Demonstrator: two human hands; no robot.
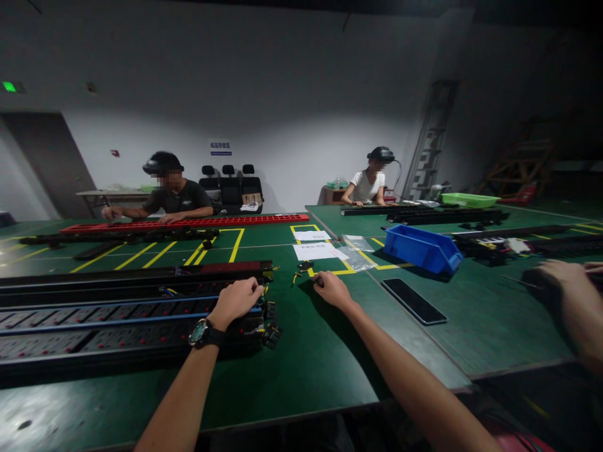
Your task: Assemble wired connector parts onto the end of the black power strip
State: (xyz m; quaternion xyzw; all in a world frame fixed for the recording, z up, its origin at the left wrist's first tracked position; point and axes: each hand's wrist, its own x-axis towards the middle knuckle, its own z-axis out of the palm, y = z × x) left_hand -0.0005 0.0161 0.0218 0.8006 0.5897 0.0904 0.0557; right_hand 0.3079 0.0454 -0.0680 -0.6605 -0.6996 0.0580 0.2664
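Long black power strips (141,314) with rows of sockets and red dots lie on the green table at the left. Over their right end rests my left hand (235,302), a watch on its wrist. Its fingers are bent and close together beside yellow wires; what they grip is hidden. To the right, my right hand (333,290) is closed low over the table, its fingertips pinched on a small black part (318,282). Just past it lie a black connector (305,265) and a yellow-green wire piece (296,276). More black connectors (272,336) hang at the strips' ends.
A phone (413,301) and a blue bin (421,248) stand to the right, with paper sheets (320,251) and clear bags (358,254) farther back. At the right edge, another person's hand (560,276) holds a thin tool. Two co-workers sit across, behind a red rail (254,220).
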